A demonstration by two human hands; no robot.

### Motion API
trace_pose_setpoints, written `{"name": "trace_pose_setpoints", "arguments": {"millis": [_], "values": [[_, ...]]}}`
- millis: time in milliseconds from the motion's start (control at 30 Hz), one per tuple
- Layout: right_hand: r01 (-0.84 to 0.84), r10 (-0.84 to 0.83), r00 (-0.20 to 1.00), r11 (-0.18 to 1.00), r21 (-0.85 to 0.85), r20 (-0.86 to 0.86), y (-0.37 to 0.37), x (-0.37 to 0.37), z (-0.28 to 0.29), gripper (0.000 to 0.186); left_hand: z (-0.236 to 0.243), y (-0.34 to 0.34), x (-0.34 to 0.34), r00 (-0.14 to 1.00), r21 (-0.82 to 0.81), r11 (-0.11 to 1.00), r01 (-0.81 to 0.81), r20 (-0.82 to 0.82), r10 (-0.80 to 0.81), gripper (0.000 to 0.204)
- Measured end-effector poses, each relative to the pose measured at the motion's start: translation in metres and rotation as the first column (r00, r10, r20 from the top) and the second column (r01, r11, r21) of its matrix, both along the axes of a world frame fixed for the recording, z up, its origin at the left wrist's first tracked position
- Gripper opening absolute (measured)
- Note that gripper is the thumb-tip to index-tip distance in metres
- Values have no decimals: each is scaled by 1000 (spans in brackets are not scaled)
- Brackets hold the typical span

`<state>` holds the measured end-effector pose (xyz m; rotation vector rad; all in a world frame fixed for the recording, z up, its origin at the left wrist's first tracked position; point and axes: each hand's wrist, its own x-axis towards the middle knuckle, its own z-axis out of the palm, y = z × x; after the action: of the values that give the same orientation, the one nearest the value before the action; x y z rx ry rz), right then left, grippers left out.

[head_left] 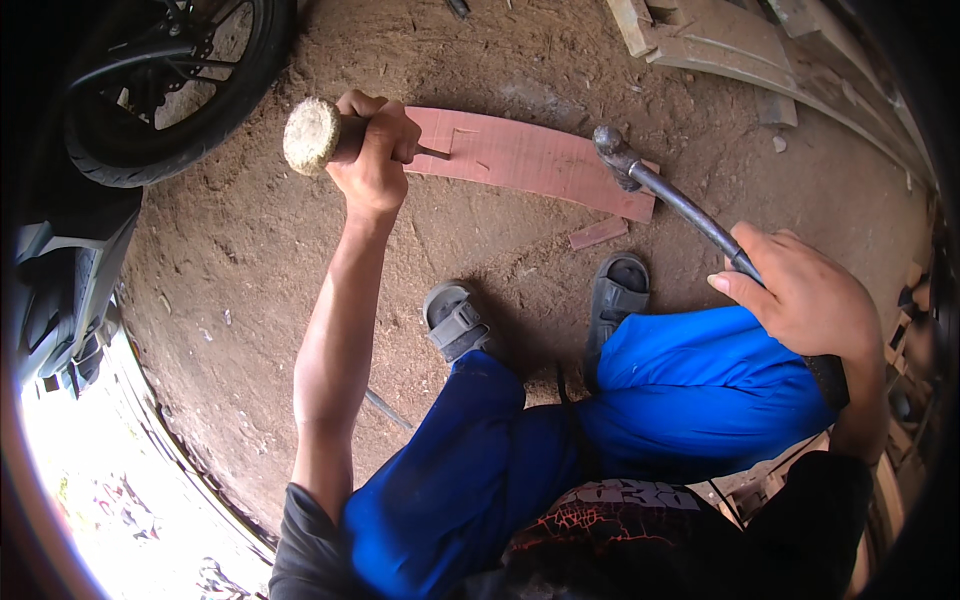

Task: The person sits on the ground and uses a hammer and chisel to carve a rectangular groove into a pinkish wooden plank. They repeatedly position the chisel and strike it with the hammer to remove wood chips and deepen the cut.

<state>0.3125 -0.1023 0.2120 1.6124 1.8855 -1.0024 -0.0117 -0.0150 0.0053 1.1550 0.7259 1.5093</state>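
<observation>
My left hand (376, 155) is closed around the handle of a chisel (312, 136), whose pale, frayed butt end faces up. Its thin dark blade reaches the face of a reddish wooden board (530, 158), beside some cut marks. The board lies flat on the dirt ground, slightly curved along its length. In my right hand (805, 295) is a hammer (690, 208) with a dark metal shaft and a black grip. Its head hangs over the board's right end, well apart from the chisel. Whether the head touches the board I cannot tell.
A small reddish offcut (598, 233) lies just below the board. At upper left stands a motorcycle wheel (180, 90). Pale wooden pieces (740, 60) are stacked at upper right, with more wood along the right edge. My sandalled feet (456, 318) rest near the board.
</observation>
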Motion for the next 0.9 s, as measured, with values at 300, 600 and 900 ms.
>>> {"name": "trace_pose_setpoints", "arguments": {"millis": [300,600,900], "values": [[102,-54,977,968,230,-205,8,-15,3,28,2,-5,3,984,5,994,-107,-145,107,14],[389,-267,715,920,50,-646,7,-75,34,22,-2,-7,1,945,-129,980,-152,-311,105,12],[196,-87,738,977,89,-669,1,-120,27,23,-36,-1,-2,862,-188,957,-221,-497,102,23]]}}
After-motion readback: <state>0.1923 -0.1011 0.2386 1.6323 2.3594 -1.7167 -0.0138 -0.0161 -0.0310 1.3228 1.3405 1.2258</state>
